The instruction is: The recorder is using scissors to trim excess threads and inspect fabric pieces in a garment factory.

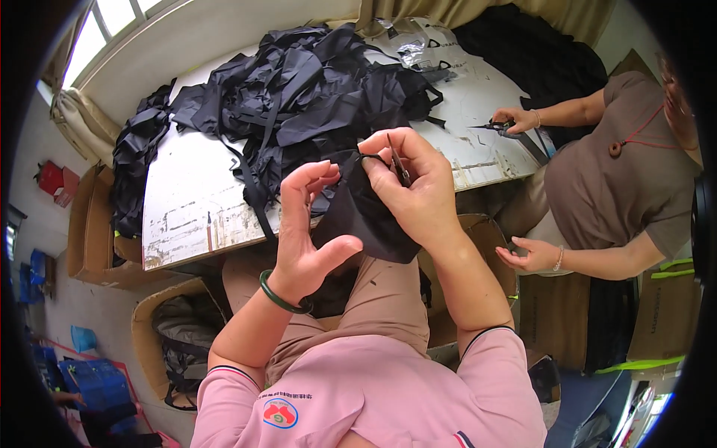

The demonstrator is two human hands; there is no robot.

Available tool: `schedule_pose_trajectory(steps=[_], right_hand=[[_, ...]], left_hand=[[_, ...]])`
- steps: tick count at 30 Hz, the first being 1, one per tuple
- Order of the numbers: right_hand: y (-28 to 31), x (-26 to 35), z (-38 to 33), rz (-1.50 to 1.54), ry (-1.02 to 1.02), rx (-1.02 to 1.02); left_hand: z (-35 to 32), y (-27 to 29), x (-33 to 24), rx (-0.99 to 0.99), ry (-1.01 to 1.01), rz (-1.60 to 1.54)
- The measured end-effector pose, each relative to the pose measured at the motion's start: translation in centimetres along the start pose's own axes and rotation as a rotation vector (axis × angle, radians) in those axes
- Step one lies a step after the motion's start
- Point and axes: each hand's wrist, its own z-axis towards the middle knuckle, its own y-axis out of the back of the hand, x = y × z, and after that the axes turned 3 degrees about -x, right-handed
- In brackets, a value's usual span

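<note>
In front of my lap hangs a black fabric piece (367, 220), with a seamed upper edge. My right hand (426, 187) pinches that edge between thumb and fingers. The same hand also keeps small metal thread snips (399, 160) tucked in it, blades pointing up. Beside the fabric's left side, my left hand (299, 224) is open, fingers raised and thumb stretched apart; whether its fingertips touch the cloth I cannot tell. A heap of black fabric pieces with straps (291, 89) covers much of the white table beyond my hands.
The worn white table (187, 224) has its near edge before my knees. Cardboard boxes stand left (86, 224) and beside my leg (149, 343). At right, a co-worker (612, 164) holds black-handled scissors (500, 127). More black cloth (530, 52) lies at the far right.
</note>
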Motion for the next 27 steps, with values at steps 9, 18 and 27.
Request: schedule_pose_trajectory(steps=[9,18,27], right_hand=[[-6.3,-1.1,-1.7,0.444,-0.129,0.129],[-5.6,1.5,0.5,0.052,0.140,0.446],[-4.9,-1.0,-0.1,0.113,0.174,0.540]], left_hand=[[0.2,9.5,-3.3,0.067,-0.074,0.550],[1.5,12.6,-5.9,0.328,0.026,0.478],[0.4,12.1,-3.3,0.291,0.306,0.002]])
